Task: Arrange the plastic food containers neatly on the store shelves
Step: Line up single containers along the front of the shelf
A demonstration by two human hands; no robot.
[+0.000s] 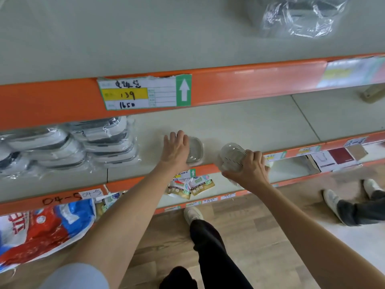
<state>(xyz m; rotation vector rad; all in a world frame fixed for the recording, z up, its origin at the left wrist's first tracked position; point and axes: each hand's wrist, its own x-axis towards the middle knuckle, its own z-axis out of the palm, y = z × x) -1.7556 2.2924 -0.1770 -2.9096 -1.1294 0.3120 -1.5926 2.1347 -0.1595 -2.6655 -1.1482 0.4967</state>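
A clear wrapped plastic food container [195,151] sits on the middle shelf [239,126] near its front edge. My left hand [176,150] rests on the container's left side with fingers spread over it. My right hand [251,168] grips a second clear wrapped container [232,156], tilted on its edge at the shelf's orange front rail. Stacks of wrapped white and grey containers [87,144] fill the left part of the same shelf.
A wrapped item [298,15] lies on the upper shelf at the right. Sachets [190,186] and a red and blue bag [41,230] lie on the lower shelves. Another person's shoes [333,201] stand on the floor at the right.
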